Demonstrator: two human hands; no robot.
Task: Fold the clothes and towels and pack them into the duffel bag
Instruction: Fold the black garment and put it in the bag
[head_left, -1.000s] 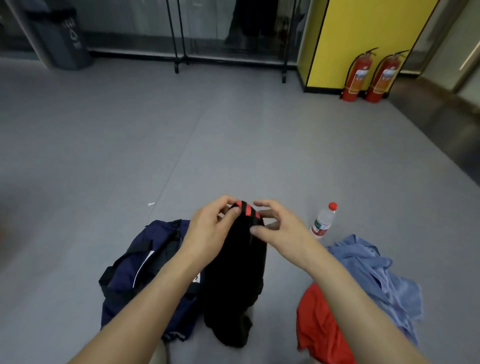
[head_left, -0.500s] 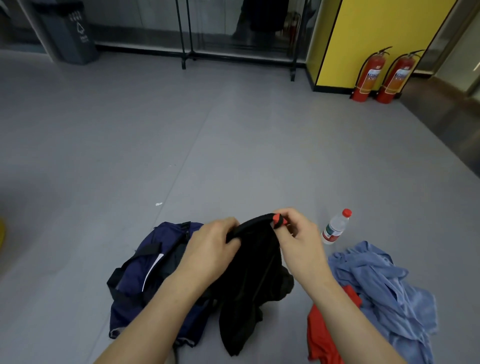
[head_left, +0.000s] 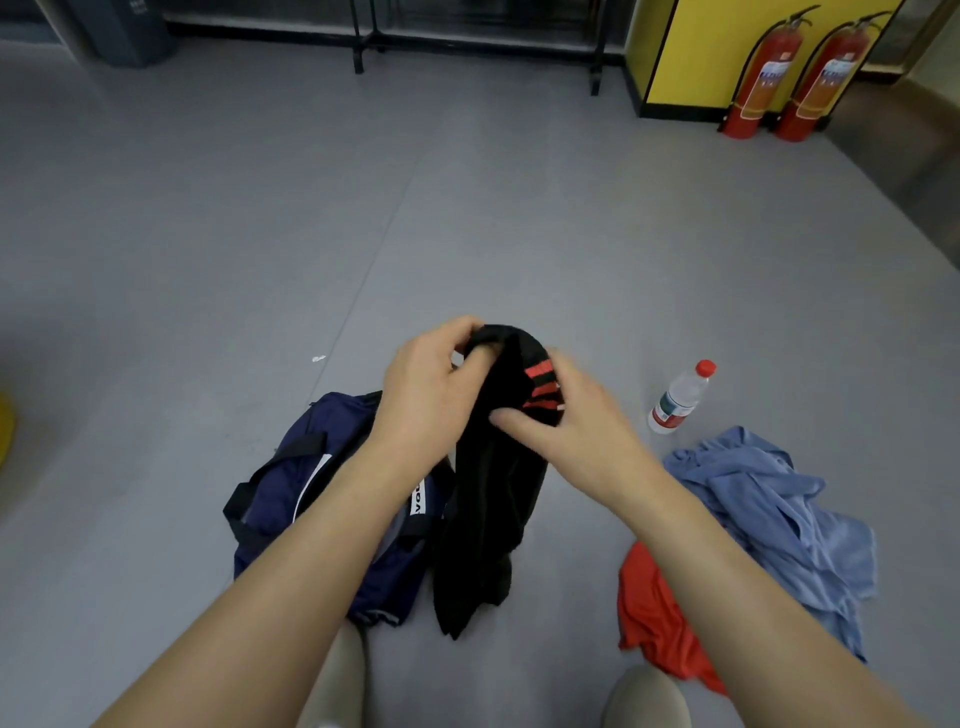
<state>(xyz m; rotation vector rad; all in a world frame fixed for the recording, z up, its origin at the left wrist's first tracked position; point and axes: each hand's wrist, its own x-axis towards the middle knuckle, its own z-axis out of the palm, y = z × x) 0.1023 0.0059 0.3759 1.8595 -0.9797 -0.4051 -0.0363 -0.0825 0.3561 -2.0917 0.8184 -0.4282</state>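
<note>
Between the two hands, seen from the head camera, hangs one black garment (head_left: 493, 493), held up above the grey floor (head_left: 208, 260). The left hand (head_left: 431, 395) has its fingers curled round the top fold of the cloth. The right hand (head_left: 566, 431) grips the same bunch just beside it, thumb laid across the front and fingers behind. The garment is plain black apart from three short red stripes near the top, right by the right hand. It falls in a long, narrow, crumpled bundle, and I cannot tell whether its lower end touches the floor.

One navy duffel bag (head_left: 291, 483) lies on the floor below and to the left of the left hand, partly hidden by that forearm. It has black straps, a white stripe and a white label.

Below and to the right of the right hand lie one crumpled light blue shirt (head_left: 769, 509) and one red garment (head_left: 654, 613), touching each other. One clear water bottle (head_left: 678, 397) with a red cap stands just right of the right hand. Two red fire extinguishers (head_left: 753, 78) stand far beyond it.
</note>
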